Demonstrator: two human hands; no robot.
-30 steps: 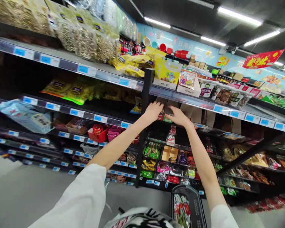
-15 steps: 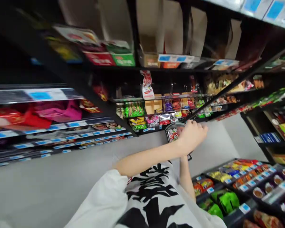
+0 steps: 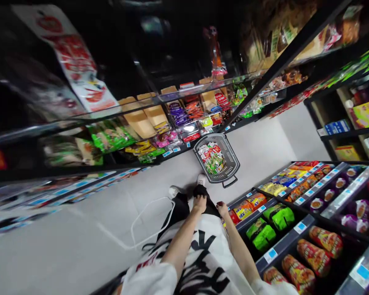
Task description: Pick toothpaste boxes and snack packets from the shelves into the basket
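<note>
On pale floor (image 3: 264, 151), beside the front shelving (image 3: 184, 147) and just beyond the white shoes (image 3: 201, 179), a grey basket (image 3: 228, 152) is seen, part-filled with small packets (image 3: 213, 157). Left hand (image 3: 199, 203) is held low before the dark trousers (image 3: 180, 205), fingers bent downward; whether anything is touched cannot be told. Right hand (image 3: 222, 209) is held near the orange packs (image 3: 242, 209), fingers curled; nothing is seen in them, though blur hides how tightly they are drawn in. Basket judged stiff, plastic, fairly light under so small a load; best taken by the handle (image 3: 230, 184), jutting from the near end. Packets judged soft and slick, liable to slide if the basket is tilted.
</note>
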